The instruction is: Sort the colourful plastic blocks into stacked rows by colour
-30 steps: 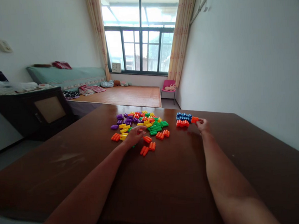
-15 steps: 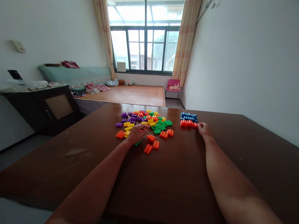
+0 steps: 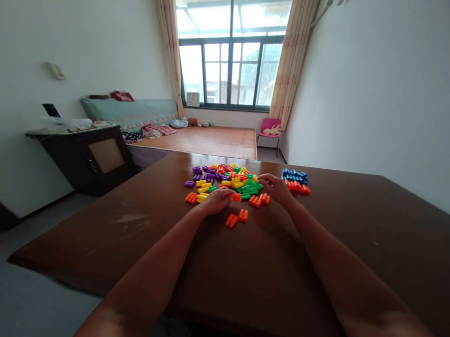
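Note:
My left hand [image 3: 217,201] is closed on an orange plastic toy piece [image 3: 235,197] made of joined tubes, at the near side of a mixed pile. My right hand [image 3: 275,186] is above the table at the pile's right edge, fingers apart, with nothing visible in it. Green pieces [image 3: 249,189] lie just left of its fingertips. Purple pieces [image 3: 209,175] and yellow pieces [image 3: 202,185] make up the pile's left part. Nearer me lie loose orange pieces [image 3: 232,220], and others [image 3: 260,200] lie below my right hand. Blue pieces [image 3: 294,176] sit in rows behind an orange row [image 3: 298,187] at the right.
The brown table [image 3: 253,272] has a worn patch on its left. Beyond it are a bed [image 3: 216,139] with a mat, a pink chair [image 3: 270,126] holding a soft toy, and a dark cabinet [image 3: 107,154]. A white wall runs along the right.
My right hand has moved left from the orange row to the pile. My left hand has shifted toward me and taken hold of an orange piece. The view has turned slightly left.

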`<control>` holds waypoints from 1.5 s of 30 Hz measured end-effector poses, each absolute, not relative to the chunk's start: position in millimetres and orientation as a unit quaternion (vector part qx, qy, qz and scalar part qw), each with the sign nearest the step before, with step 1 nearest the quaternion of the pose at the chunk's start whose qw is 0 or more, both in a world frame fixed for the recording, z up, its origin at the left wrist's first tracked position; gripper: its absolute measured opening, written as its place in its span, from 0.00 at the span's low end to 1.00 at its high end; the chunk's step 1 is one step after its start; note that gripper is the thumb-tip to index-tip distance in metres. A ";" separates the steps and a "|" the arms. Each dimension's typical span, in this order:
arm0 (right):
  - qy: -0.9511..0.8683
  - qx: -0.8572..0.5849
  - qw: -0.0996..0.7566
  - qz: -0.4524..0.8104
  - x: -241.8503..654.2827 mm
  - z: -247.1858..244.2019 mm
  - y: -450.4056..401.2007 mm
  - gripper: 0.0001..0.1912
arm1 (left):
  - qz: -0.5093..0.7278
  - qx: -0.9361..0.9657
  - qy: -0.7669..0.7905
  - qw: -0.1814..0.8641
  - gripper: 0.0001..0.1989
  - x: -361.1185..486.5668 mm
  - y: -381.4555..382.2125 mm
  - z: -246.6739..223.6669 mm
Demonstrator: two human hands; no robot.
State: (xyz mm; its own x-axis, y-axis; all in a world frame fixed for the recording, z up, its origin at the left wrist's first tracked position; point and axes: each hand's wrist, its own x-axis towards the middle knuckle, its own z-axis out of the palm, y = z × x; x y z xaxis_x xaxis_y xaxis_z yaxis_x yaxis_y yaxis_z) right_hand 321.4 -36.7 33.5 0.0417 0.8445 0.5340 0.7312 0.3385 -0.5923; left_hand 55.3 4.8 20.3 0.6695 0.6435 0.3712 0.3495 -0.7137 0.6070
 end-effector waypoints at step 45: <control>-0.383 -0.748 0.508 -0.188 449.0 1.0 -42.8 0.21 | 0.153 0.926 0.253 0.234 0.25 56.3 -18.9 30.9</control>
